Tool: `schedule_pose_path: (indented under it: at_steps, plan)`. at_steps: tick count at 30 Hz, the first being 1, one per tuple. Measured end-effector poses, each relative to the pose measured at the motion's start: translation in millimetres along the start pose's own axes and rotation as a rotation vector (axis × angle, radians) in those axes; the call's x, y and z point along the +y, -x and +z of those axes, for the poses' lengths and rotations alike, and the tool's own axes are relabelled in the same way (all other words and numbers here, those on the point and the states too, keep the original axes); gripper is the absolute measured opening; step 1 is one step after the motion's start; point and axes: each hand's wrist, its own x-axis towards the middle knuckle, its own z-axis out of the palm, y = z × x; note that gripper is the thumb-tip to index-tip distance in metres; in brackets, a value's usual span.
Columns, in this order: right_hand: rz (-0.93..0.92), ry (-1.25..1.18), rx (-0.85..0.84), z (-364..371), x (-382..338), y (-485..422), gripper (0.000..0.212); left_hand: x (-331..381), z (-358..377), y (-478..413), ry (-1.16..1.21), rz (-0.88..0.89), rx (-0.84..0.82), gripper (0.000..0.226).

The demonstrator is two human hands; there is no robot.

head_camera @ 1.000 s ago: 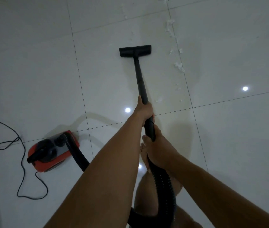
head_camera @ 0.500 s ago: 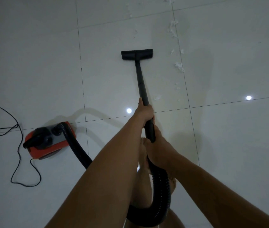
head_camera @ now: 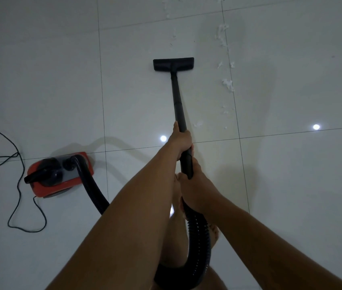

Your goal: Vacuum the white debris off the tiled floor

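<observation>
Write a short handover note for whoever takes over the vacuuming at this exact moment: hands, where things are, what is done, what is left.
Left hand: gripping the black wand higher up.
Right hand: gripping where the wand meets the ribbed hose.
Floor nozzle: flat on the tile, on a bare patch left of the mess.
White debris: a strip along the grout line to the right of the nozzle, more bits ahead near the top edge, one flake beside the wand.
Red canister: behind on the left, with its cord loose on the floor.
Left: all visible debris. Swing the nozzle right and work forward.
</observation>
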Motion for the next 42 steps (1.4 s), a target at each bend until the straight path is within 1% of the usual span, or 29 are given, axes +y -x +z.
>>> schedule_pose_path:
  at_steps: [5, 10, 17, 24, 29, 37, 42]
  plan:
    - [-0.004, -0.013, 0.008, 1, -7, -8, 0.062, 11, -4, -2, 0.015, -0.001, -0.006, 0.070]
    - [0.002, -0.006, 0.021, -1, 0, -6, 0.054, 7, 1, 2, 0.012, 0.000, -0.013, 0.072]
    - [-0.013, 0.029, 0.014, -4, 12, -1, 0.061, -3, 9, 7, 0.008, 0.011, -0.006, 0.073]
    - [-0.038, 0.048, -0.003, -10, 9, -4, 0.063, 0, 9, 1, -0.024, 0.020, -0.008, 0.072]
    - [-0.034, 0.048, -0.007, -19, -6, -25, 0.061, 21, 7, -19, -0.046, 0.024, -0.016, 0.072]
    - [-0.024, 0.015, -0.016, -30, -64, -70, 0.064, 82, -15, -60, -0.050, 0.043, 0.007, 0.070]
    - [-0.046, 0.016, -0.028, -34, -80, -100, 0.064, 101, -20, -90, -0.088, 0.058, 0.038, 0.069]
